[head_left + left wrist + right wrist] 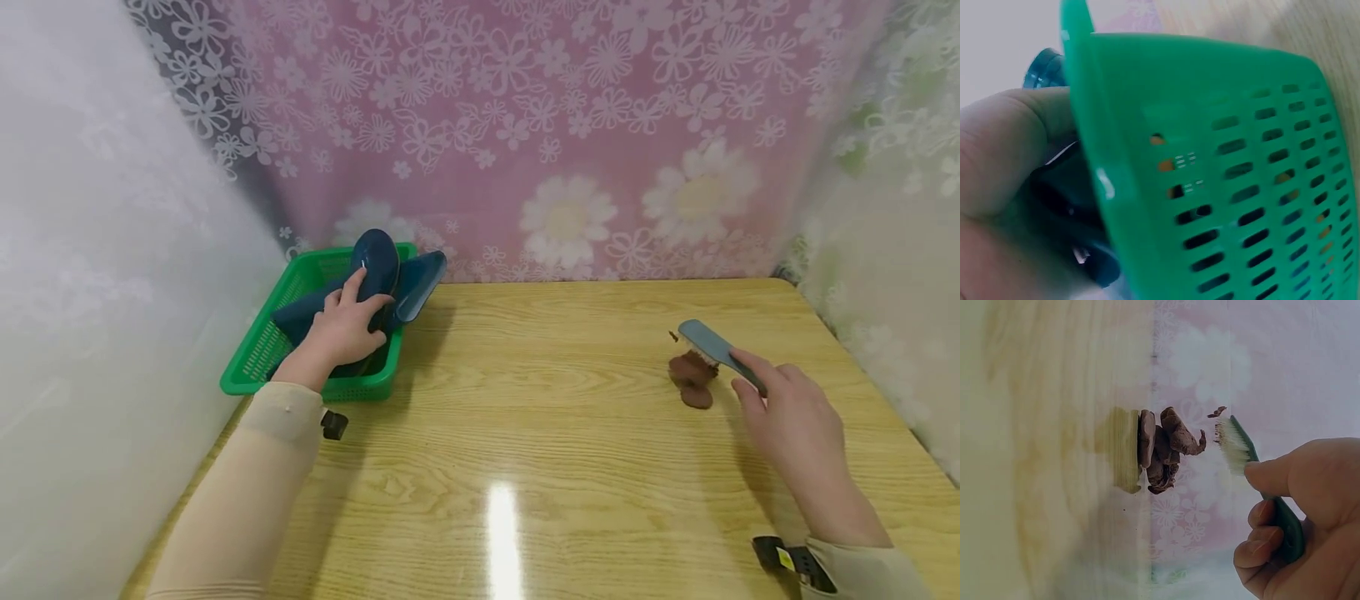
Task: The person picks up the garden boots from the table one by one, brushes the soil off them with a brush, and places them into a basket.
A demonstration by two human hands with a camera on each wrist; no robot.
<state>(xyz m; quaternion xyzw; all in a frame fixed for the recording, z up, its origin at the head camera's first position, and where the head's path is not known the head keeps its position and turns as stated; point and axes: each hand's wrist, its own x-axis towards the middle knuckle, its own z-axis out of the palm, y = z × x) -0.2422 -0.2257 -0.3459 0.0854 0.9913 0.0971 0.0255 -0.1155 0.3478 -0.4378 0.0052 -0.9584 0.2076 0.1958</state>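
Observation:
My right hand (802,421) grips the handle of a dark blue-green brush (1239,442). Its pale bristles have brown specks at their tips and, in the head view, overlap a small heap of brown clay-like lumps (1147,447) on the table. At the left, my left hand (341,329) lies with spread fingers over a glossy dark blue thing with a rounded end (377,254), inside a green plastic basket (258,354). Dark folds hide its kind. The basket's slotted wall (1210,69) covers part of the hand in the left wrist view.
A blue scoop-shaped piece (422,283) leans out over the basket's right rim. Beside the lumps lies a small brown crumb (1217,412). A pink flowered cloth (480,167) hangs behind the wooden table (540,375), with pale cloth at both sides.

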